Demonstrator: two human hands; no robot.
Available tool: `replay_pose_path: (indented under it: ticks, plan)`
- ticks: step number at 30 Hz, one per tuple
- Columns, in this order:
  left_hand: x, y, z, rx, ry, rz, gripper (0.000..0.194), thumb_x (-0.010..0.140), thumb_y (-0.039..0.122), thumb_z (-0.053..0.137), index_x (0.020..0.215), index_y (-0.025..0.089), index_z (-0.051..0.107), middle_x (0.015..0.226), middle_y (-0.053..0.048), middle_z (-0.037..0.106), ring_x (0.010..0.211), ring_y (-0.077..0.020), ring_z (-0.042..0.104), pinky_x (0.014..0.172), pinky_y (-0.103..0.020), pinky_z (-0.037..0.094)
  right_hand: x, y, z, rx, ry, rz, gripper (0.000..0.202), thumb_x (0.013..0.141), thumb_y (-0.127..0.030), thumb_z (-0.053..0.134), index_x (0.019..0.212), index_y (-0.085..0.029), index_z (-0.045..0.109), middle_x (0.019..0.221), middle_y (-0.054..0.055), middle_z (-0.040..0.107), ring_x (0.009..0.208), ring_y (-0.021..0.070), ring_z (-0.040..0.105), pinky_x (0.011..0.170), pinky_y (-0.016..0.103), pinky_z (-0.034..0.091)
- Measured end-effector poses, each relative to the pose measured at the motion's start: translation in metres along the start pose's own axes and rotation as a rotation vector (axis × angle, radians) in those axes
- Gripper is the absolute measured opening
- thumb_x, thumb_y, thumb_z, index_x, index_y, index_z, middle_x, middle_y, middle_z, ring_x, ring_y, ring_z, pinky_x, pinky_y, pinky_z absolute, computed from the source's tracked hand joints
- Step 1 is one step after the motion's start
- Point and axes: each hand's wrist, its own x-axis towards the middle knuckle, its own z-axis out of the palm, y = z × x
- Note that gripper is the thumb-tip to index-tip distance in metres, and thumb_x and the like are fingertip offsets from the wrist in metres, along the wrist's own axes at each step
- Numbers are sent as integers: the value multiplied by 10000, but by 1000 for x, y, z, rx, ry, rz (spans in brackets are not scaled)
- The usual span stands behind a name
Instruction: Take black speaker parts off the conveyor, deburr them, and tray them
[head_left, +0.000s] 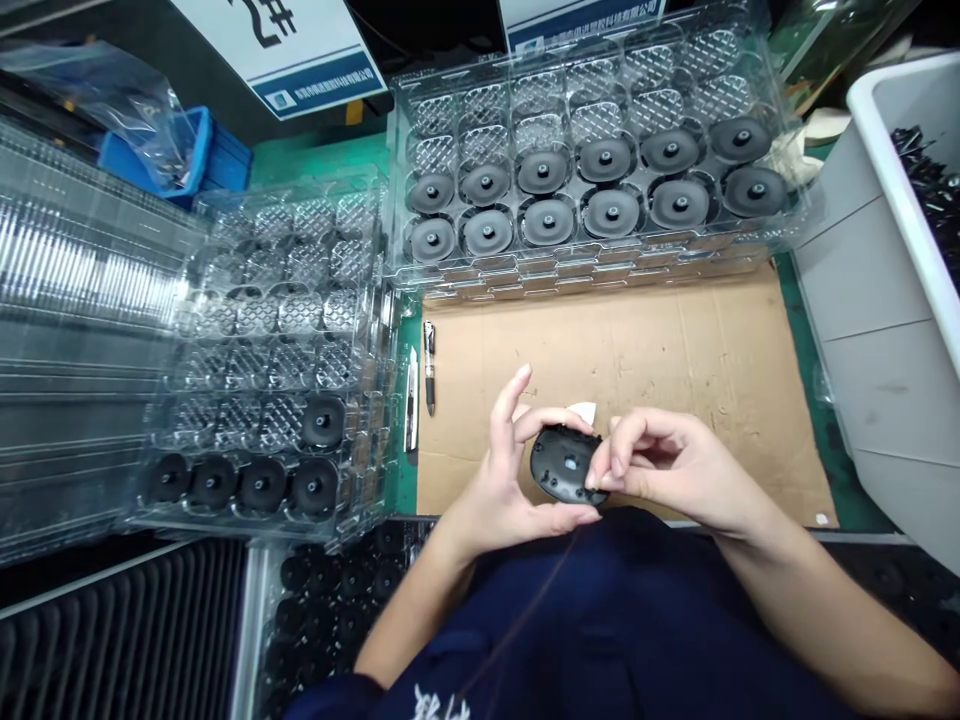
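Note:
A round black part with small pegs near its rim is held over the cardboard sheet, near its front edge. My left hand grips it by the edge between thumb and a finger, another finger raised. At the part's right side, my right hand is closed in a pinch, fingertips against the rim; anything between them is too small to make out. A small white piece shows just behind the part.
Clear trays with black discs stand at the back, and more trays at the left. A pen and a cutter knife lie beside the cardboard. Right: a grey bin of black pieces. Back left: a blue box.

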Motion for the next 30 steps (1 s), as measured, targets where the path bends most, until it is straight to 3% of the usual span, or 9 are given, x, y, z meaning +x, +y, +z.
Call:
replay_pose_path:
  ticks: [5, 10, 12, 17, 21, 27, 30]
  plan:
    - [0, 5, 3, 74, 27, 70, 1135, 663, 266, 789, 1441, 234, -37, 1159, -115, 564, 1135, -264, 526, 988, -478, 418, -12, -2, 1, -121, 88, -73, 104, 793, -145, 668, 842, -214, 609, 788, -32, 630, 690, 57, 620, 650, 156, 497]
    - [-1, 10, 5, 253, 97, 191, 1120, 661, 243, 792, 1444, 213, -8, 1153, -126, 556, 1069, -224, 554, 936, -425, 465, -22, -3, 7, -467, 238, -167, 66, 826, -205, 635, 878, -246, 635, 900, -3, 654, 840, 126, 615, 702, 229, 480]
    - [-2, 12, 6, 330, 112, 236, 1111, 664, 240, 789, 1444, 192, -1, 1139, -139, 559, 1056, -224, 561, 930, -428, 469, -24, -3, 10, -543, 248, -164, 47, 827, -237, 635, 872, -251, 643, 868, -7, 665, 790, 129, 617, 665, 240, 468]
    - [-7, 16, 6, 504, 127, 299, 1129, 644, 233, 801, 1443, 178, 6, 1128, -158, 572, 1052, -252, 567, 941, -492, 450, -27, -2, 14, -560, 254, -125, 60, 810, -294, 658, 825, -236, 651, 795, -9, 671, 727, 128, 616, 595, 241, 429]
    - [-14, 20, 10, 583, 134, 316, 1140, 632, 220, 809, 1443, 183, 8, 1138, -163, 570, 1044, -260, 570, 916, -476, 469, -32, 0, 16, -538, 240, -125, 74, 811, -299, 657, 819, -226, 652, 786, -4, 673, 726, 129, 613, 586, 242, 417]
    - [-24, 28, 17, 697, 165, 427, 1140, 628, 226, 809, 1444, 194, 14, 1136, -148, 574, 1004, -240, 581, 872, -446, 488, -50, 9, 14, -530, 284, -242, 35, 834, -252, 625, 860, -232, 640, 798, -4, 626, 723, 111, 563, 604, 230, 420]
    - [-31, 29, 24, 678, 175, 467, 1144, 616, 211, 813, 1443, 191, 23, 1146, -144, 562, 1020, -231, 572, 890, -436, 480, -64, 19, 8, -646, 288, -353, 132, 864, -177, 552, 932, -244, 643, 912, 28, 586, 831, 132, 557, 643, 236, 438]
